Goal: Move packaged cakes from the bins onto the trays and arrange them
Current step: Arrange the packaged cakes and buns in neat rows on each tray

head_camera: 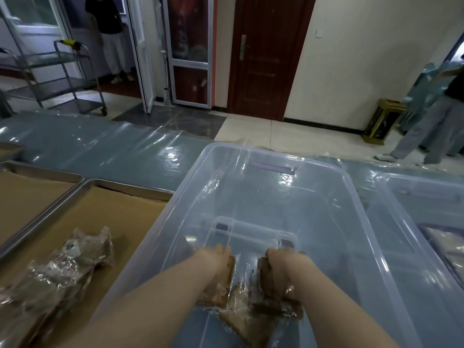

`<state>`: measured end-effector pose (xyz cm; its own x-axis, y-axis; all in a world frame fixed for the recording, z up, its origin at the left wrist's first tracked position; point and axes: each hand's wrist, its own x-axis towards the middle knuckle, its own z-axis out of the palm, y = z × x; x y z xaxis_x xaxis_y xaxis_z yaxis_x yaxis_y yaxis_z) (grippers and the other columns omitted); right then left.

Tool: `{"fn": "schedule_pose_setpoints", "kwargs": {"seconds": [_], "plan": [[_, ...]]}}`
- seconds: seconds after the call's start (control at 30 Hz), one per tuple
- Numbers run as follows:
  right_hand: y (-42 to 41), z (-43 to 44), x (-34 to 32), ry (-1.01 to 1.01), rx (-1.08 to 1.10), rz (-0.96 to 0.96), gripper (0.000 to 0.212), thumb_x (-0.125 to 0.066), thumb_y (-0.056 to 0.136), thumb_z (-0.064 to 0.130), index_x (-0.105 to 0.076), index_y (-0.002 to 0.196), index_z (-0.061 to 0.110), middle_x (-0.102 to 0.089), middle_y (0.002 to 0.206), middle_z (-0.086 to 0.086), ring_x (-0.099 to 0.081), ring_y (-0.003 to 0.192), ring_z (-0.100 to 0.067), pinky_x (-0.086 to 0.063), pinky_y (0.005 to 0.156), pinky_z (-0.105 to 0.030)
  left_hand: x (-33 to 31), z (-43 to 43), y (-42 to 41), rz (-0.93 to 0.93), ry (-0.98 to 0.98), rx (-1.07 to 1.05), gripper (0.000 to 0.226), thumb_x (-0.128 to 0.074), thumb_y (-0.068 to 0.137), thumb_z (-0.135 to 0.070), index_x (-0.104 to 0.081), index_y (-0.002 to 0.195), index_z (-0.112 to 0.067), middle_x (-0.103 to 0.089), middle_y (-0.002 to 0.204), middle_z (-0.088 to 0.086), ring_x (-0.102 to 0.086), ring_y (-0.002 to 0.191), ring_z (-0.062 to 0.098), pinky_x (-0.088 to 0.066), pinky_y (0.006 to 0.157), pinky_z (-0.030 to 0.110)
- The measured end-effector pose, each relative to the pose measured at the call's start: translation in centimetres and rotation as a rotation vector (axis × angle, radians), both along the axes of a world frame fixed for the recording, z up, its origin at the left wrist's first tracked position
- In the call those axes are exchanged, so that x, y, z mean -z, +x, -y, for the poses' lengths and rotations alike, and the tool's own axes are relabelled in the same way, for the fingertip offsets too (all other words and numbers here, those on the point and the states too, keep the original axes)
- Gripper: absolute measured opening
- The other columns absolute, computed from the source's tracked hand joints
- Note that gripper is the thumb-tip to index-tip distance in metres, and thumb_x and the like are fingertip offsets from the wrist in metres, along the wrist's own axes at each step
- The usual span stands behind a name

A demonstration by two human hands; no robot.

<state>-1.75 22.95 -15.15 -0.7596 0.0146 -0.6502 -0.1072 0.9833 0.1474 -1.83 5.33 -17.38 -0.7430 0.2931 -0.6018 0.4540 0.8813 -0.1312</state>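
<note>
Both my hands are down in the near end of the clear bin (251, 153). My left hand (216, 257) curls over a wrapped cake (222, 285), and my right hand (282, 259) grips a second cake (267, 275). My fingertips are hidden, so both grips only look closed. A third cake (243, 320) lies on the bin floor between my wrists. Just left of the bin, a paper-lined tray (130, 187) carries a pile (65, 267) of wrapped cakes. A second bin (426, 182) stands on the right.
</note>
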Motion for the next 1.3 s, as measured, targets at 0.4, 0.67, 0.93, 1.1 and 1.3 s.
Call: {"fn": "schedule_pose_setpoints", "kwargs": {"seconds": [0.4,0.67,0.93,1.1,1.3], "plan": [[0.0,0.1,-1.1,-0.041,0.041,-0.032,0.037,-0.078,0.074,0.019,-0.065,0.108,0.015,-0.064,0.118,-0.006,-0.062,0.105,-0.026,-0.050,0.082,-0.032,-0.2,-0.4,0.1,0.075,0.086,-0.021,0.069,-0.078,0.075,-0.021,-0.037,0.129,-0.006,-0.055,0.123,0.014,-0.058,0.105,0.034,-0.045,0.075,0.037],[-1.4,-0.4,-3.9,-0.132,0.222,-0.426,0.033,-0.048,0.091,0.018,-0.049,0.123,0.016,-0.057,0.125,-0.008,-0.056,0.113,-0.029,-0.043,0.090,-0.039,0.3,-1.8,1.1,0.290,0.319,0.015,0.083,-0.080,0.072,-0.030,-0.035,0.141,-0.023,-0.041,0.144,0.002,-0.046,0.124,0.028,-0.041,0.094,0.034],[-0.5,-1.1,-4.7,-0.140,0.270,-0.464,0.033,-0.044,0.092,0.011,-0.046,0.125,0.013,-0.056,0.125,-0.009,-0.055,0.112,-0.031,-0.041,0.090,-0.041,-0.2,-2.4,1.6,0.182,0.222,0.098,0.061,-0.074,0.079,-0.032,-0.047,0.131,-0.015,-0.043,0.130,0.010,-0.051,0.110,0.032,-0.043,0.086,0.034],[-0.1,-0.8,-6.4,-0.225,0.328,-0.545,0.021,-0.041,0.090,0.011,-0.047,0.110,0.015,-0.059,0.118,-0.010,-0.056,0.109,-0.032,-0.036,0.086,-0.041,-3.1,-1.7,0.7,0.112,0.132,-0.011,0.047,-0.071,0.083,-0.030,-0.058,0.117,-0.002,-0.062,0.119,0.015,-0.060,0.099,0.030,-0.047,0.081,0.036],[1.6,-0.8,-9.8,-0.348,0.304,-0.699,0.017,-0.053,0.084,0.017,-0.038,0.093,0.020,-0.059,0.102,-0.008,-0.058,0.094,-0.031,-0.041,0.072,-0.034,-9.0,-1.8,1.1,-0.116,0.298,-0.001,0.051,-0.073,0.078,-0.038,-0.053,0.117,-0.011,-0.060,0.119,0.011,-0.057,0.106,0.031,-0.046,0.083,0.034]]}}
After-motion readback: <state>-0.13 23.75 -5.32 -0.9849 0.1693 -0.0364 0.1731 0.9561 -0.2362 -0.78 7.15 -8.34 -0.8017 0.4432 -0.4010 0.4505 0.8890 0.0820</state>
